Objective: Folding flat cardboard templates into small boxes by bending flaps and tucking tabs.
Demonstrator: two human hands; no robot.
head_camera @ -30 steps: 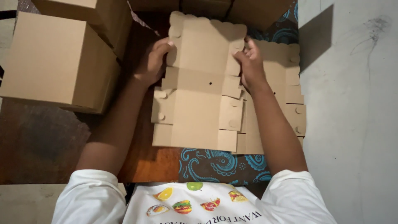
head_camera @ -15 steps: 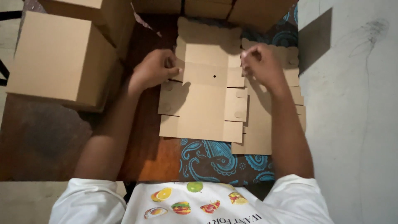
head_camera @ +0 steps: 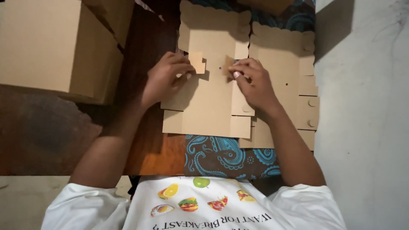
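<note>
The flat cardboard blank (head_camera: 213,98) lies on the floor (head_camera: 366,127), atop a patterned cloth (head_camera: 221,155) beside another blank (head_camera: 285,81). The left hand (head_camera: 164,81) pinches a small side tab (head_camera: 197,62) upright; the right hand (head_camera: 253,83) pinches the opposite tab (head_camera: 228,64). The step in hand looks like tab folding; next calls for creasing both inward evenly.

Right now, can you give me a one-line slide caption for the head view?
Left hand and right hand fold up small tabs on a flat cardboard box blank, assembled boxes alongside.
</note>
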